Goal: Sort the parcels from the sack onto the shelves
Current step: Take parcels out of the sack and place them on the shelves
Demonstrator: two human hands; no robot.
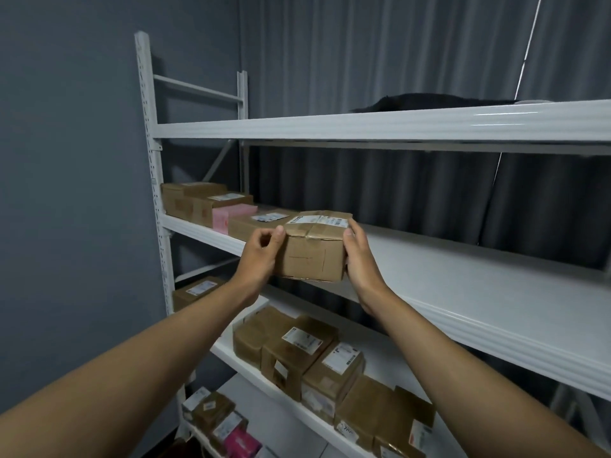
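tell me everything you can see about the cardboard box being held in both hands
The brown cardboard box is rectangular, sealed with clear tape, slightly dented on top, with a white shipping label on its top face. The left hand and right hand hold its ends, at the front edge of the white metal shelf, beside other parcels.

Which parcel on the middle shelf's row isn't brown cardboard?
The pink parcel, third from the left end, between brown boxes. Every other parcel in that row is brown cardboard, including the box held in both hands.

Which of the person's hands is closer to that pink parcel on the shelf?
Left. The left hand holds the cardboard box on the side toward the pink parcel; the right hand holds the box's far side.
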